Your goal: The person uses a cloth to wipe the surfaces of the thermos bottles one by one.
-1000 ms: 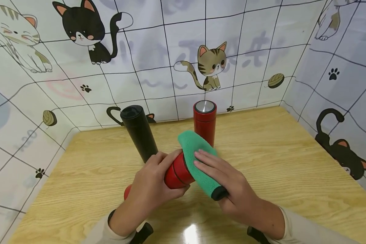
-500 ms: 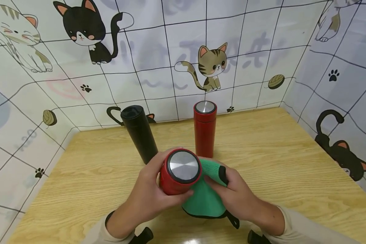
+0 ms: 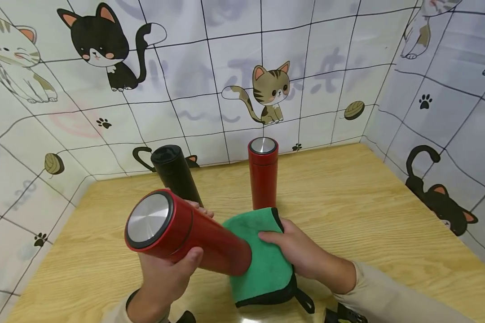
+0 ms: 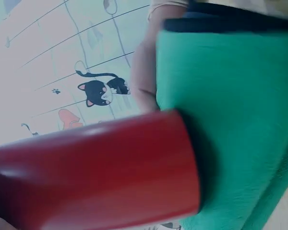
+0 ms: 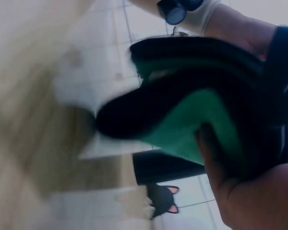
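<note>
My left hand (image 3: 165,273) grips a red thermos bottle (image 3: 214,244) around its upper body. The bottle is tilted, its silver lid toward the lower left and its base toward the right. A green cloth (image 3: 262,264) with black edging and a loop hangs from my right hand (image 3: 301,249), pinched between thumb and fingers. In the left wrist view the bottle's base (image 4: 149,167) lies against or just in front of the cloth (image 4: 230,120); which, I cannot tell. The right wrist view shows the folded cloth (image 5: 182,129) blurred, with my right thumb on it.
A second red thermos (image 3: 263,179) stands upright at the back of the wooden table (image 3: 327,193). To its left is a black bottle (image 3: 178,172), partly hidden by the held thermos. Behind them rises a wall covering (image 3: 210,89) printed with cats.
The held thermos has swung so its lid points lower left and its base faces right. The cloth has gone from the lid end to the base end. The view has shifted slightly.
</note>
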`<act>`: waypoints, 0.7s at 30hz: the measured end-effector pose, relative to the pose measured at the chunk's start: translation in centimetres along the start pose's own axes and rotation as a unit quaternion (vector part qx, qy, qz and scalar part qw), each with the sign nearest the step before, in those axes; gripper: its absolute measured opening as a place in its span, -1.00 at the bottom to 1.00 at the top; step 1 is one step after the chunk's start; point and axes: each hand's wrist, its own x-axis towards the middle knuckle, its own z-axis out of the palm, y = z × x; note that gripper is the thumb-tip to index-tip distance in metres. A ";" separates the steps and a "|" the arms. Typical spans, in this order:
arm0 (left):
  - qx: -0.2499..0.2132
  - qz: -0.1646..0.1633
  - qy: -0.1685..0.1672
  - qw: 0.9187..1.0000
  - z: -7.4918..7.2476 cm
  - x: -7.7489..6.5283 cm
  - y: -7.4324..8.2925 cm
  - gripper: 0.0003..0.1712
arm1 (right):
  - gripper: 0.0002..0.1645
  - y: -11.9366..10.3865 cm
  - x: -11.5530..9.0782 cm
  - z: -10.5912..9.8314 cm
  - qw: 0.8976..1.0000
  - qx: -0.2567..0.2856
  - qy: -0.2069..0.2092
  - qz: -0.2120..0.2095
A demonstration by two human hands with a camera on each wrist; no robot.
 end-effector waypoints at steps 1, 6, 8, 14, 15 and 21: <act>0.007 0.014 0.010 1.000 0.0 0.0 -0.1 -0.22 | -0.44 0.1 0.1 0.0 1.000 0.024 -0.009 0.014; 0.037 0.034 0.046 0.998 -0.1 0.1 -0.3 -0.28 | -0.48 0.4 0.5 -0.1 0.996 0.071 -0.031 0.052; 0.036 0.031 0.053 0.997 -0.2 0.2 -0.4 -0.29 | -0.48 0.5 0.6 -0.2 0.995 0.074 -0.030 0.058; 0.028 0.038 0.029 0.998 0.2 -0.2 -0.8 -0.29 | -0.50 0.7 0.6 -0.2 0.995 0.081 -0.025 0.060; 0.027 0.045 0.025 0.998 0.3 -0.3 -0.8 -0.25 | -0.50 0.8 0.6 -0.1 0.994 0.082 -0.029 0.059; 0.028 0.085 0.043 0.995 0.2 -0.5 -0.9 -0.09 | -0.52 0.8 0.4 0.0 0.995 0.079 -0.034 0.056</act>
